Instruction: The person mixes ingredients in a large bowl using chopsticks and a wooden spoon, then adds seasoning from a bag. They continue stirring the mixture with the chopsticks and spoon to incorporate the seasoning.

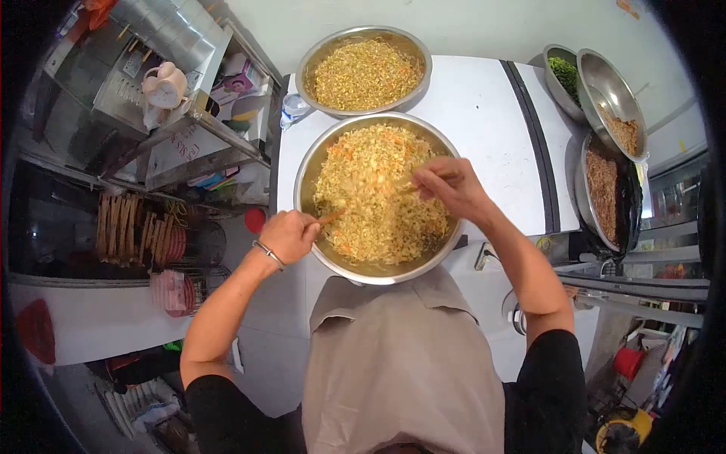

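A large steel bowl (pixel 304 175) in front of me holds a loose yellowish mix (pixel 378 155) of finely chopped food with orange bits. My left hand (pixel 286 236), wearing a metal bangle, is closed round the handle of a wooden utensil (pixel 331 216) at the bowl's left rim. Over the right part of the mix, my right hand (pixel 448 186) grips another wooden utensil (pixel 405 184). The ends of both utensils are buried in the food or blurred, so their kind does not show. Some of the mix between them is smeared by motion.
Behind stands a second steel bowl (pixel 425 57) of similar mix on the white table (pixel 484 136). Bowls with chopped greens (pixel 563 74) and brown crumbly food (pixel 602 185) are at the right. A metal shelf (pixel 234 136) with a pink clock (pixel 164 87) flanks the left.
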A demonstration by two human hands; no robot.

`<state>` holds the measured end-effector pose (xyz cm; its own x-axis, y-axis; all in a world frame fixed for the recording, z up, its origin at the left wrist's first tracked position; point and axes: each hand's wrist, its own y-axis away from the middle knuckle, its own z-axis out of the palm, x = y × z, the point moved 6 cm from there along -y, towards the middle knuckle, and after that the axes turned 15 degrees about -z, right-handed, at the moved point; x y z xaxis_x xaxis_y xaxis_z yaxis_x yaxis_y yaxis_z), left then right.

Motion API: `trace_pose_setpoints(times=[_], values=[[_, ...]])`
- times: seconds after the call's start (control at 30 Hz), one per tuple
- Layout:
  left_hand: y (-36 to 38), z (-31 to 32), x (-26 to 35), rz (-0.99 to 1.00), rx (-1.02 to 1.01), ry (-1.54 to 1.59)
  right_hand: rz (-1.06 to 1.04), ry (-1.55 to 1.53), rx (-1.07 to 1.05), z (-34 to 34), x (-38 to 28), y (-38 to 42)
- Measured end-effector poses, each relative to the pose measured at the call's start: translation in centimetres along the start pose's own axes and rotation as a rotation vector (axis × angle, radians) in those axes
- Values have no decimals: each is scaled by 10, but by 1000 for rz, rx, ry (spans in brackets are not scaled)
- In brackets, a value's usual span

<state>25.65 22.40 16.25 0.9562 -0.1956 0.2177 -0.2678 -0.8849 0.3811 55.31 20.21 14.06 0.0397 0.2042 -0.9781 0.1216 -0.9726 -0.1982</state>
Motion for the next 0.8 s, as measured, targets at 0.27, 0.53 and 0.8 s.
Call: trace_pose_setpoints(times=[0.27, 0.53, 0.8], values=[[13, -52, 21, 7, 302, -479, -212, 408, -160, -37, -55, -29], [-25, 92, -63, -73, -403, -74, 423, -88, 97, -24, 92, 70], [-16, 112, -31, -215, -471, 564, 42, -94, 239, -2, 39, 56]])
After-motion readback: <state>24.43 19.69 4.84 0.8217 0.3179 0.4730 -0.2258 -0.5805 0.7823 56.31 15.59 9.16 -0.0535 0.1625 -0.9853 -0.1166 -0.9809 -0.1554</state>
